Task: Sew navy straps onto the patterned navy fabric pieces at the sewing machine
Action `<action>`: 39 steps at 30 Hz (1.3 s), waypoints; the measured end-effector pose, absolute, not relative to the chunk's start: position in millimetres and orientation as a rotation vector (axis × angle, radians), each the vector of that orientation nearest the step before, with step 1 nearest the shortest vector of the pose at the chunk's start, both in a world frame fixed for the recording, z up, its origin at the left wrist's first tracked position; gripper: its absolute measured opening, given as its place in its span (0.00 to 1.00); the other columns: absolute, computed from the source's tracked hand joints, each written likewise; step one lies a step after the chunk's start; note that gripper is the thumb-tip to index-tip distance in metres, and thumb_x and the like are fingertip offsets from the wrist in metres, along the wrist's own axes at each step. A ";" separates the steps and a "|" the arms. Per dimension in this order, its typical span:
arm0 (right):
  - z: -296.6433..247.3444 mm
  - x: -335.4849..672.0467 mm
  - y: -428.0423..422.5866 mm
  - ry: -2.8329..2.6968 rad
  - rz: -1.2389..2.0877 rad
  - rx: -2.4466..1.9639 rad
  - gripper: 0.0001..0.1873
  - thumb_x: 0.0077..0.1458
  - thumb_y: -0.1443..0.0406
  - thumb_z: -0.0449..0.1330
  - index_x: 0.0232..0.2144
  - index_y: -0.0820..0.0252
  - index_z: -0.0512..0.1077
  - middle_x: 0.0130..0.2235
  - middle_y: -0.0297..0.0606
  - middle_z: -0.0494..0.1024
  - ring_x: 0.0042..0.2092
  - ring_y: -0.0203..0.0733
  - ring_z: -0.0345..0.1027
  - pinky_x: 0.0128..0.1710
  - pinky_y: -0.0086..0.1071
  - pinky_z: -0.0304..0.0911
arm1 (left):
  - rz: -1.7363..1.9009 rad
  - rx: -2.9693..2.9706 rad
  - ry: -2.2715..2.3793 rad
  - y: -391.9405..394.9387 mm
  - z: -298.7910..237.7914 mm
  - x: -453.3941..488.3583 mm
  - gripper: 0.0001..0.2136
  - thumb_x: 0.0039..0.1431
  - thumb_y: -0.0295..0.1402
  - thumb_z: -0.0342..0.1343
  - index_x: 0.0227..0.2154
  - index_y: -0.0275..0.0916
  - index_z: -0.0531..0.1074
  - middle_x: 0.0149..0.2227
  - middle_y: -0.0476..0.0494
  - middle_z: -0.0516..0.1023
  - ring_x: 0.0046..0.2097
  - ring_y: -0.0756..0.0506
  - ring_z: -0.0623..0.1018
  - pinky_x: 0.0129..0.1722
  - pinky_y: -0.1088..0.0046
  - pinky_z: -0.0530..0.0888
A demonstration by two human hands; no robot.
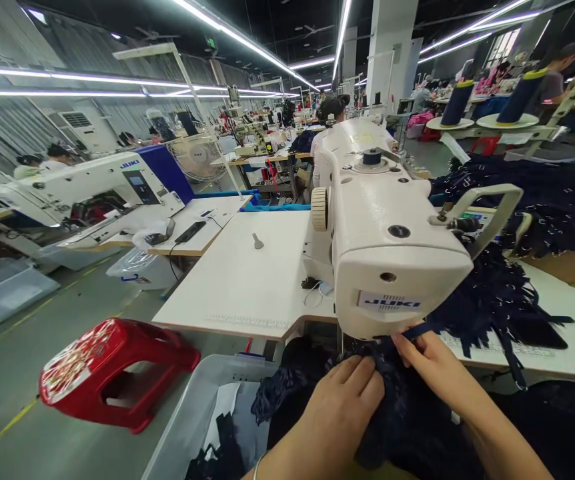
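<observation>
Right in front of me stands a white JUKI sewing machine [402, 267], its head hiding the needle area. Below its front end, my left hand [342, 403] has its fingers closed on a dark navy lace garment [280, 390]. My right hand [427, 357] pinches a narrow navy strap [417, 329] close under the machine head. The garment hangs from the machine toward my lap, spreading beneath both forearms. How the strap meets the garment is hidden by the machine and my fingers.
A heap of navy straps with small metal rings [487, 293] covers the table at right, beside a dark phone [540, 332]. A flat metal piece [257, 241] lies on the white tabletop [237, 280]. A red stool [117, 373] and a plastic bin [192, 413] stand at lower left.
</observation>
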State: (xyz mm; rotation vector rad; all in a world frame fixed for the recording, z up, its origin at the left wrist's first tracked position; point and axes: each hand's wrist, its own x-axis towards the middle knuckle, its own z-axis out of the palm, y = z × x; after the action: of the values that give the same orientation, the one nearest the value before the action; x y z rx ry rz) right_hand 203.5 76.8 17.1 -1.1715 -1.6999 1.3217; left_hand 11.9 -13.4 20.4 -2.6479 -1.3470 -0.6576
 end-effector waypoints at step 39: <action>4.3 192.0 74.4 -1.634 1.364 -1.338 0.17 0.52 0.49 0.61 0.29 0.56 0.71 0.27 0.37 0.74 0.41 0.51 0.70 0.40 0.38 0.67 | -0.505 -2.709 -1.251 -6.3 41.3 0.6 0.13 0.69 0.26 0.45 0.53 0.33 0.68 0.52 0.42 0.74 0.55 0.48 0.70 0.60 0.69 0.67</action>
State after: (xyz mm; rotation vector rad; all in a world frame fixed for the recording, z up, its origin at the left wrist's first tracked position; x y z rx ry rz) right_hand 192.0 74.4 4.3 -1.3375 -1.6338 1.3642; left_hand 0.6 -6.3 41.3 -2.7087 -1.2514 -0.5053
